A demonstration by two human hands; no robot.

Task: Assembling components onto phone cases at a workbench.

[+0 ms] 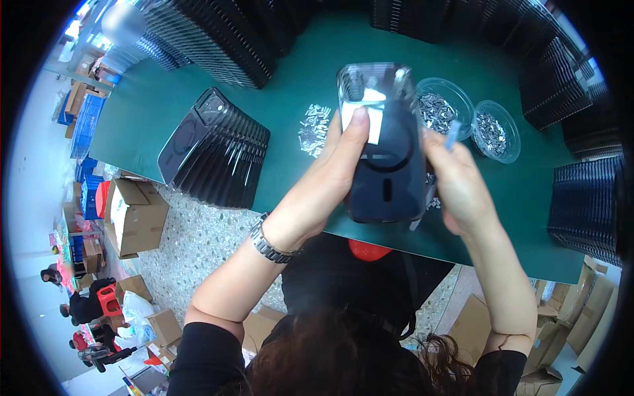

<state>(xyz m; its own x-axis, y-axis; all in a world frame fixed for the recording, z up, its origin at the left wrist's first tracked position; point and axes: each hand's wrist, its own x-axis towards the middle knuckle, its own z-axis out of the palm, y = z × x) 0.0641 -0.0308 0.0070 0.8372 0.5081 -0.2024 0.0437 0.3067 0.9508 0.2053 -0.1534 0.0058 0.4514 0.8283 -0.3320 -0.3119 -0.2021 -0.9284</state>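
My left hand grips a dark translucent phone case from its left side, thumb pressed on a white label near the case's top. The case is held upright above the green table. My right hand is at the case's right edge and pinches a thin pale-blue tool or strip between its fingertips. A metal watch is on my left wrist.
A leaning row of dark phone cases stands at the left of the table. More stacks of cases line the back and right. Two clear bowls hold small metal parts; loose parts lie nearby. Cardboard boxes sit on the floor.
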